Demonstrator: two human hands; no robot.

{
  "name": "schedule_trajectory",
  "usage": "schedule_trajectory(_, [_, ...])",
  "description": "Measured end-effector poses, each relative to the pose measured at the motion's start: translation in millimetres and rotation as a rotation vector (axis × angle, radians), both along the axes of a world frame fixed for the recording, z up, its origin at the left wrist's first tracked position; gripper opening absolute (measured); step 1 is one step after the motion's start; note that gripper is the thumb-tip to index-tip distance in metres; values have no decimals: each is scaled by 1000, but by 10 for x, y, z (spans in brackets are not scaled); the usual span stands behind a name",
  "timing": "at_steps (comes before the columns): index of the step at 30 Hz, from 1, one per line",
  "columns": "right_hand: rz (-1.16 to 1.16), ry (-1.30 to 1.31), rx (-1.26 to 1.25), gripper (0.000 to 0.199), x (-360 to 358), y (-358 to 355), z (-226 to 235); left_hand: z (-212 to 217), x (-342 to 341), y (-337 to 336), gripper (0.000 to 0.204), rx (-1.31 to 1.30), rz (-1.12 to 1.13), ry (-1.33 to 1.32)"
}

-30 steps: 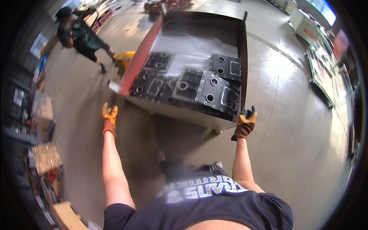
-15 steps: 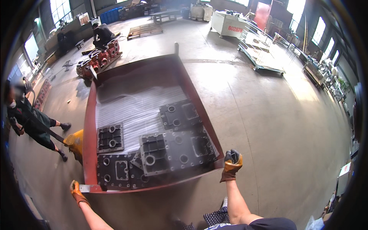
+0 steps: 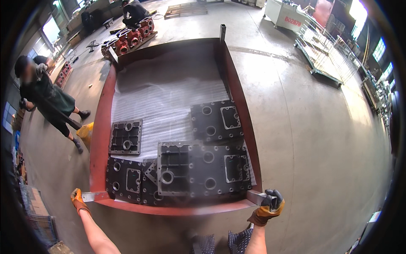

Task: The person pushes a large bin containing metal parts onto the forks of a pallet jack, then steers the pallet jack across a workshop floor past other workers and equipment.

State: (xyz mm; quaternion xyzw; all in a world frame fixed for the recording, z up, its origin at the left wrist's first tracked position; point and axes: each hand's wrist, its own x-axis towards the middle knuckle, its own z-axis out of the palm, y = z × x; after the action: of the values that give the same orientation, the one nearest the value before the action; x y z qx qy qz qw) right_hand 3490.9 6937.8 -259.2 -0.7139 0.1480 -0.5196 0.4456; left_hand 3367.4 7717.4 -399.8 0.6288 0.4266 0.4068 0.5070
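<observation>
We see a long red steel tray cart [image 3: 100, 139] lined with ribbed white foam sheet [image 3: 165, 101], carrying flat dark cast-metal plates [image 3: 203, 167] pierced with round and rectangular holes; it stands on smooth concrete floor [image 3: 313, 139] straight ahead of us. Our gloved left hand [image 3: 76, 199] closes on the grey square-tube handle stub [image 3: 95, 196] at its near left corner; our right hand [image 3: 270, 203] grips the matching stub [image 3: 256, 197] on the right. Compared with half a second ago, the cart sits squarer and more centred.

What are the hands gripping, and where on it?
Both hold the red metal tray cart loaded with dark cast plates: left hand and right hand each on a grey handle stub at its near corners.
</observation>
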Motion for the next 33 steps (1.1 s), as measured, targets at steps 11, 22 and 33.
schedule_trajectory(11, [83,43,71,40,131,-35,189,174,-68,-153,29,-37,-43,80])
schedule_trajectory(22, [211,2,162,30,479,-299,592,475,-519,-93,33,-56,-38,99])
schedule_trajectory(33, [321,88,-25,23,1259,-1094,1305,1306,-434,-1270,38,91,19,402])
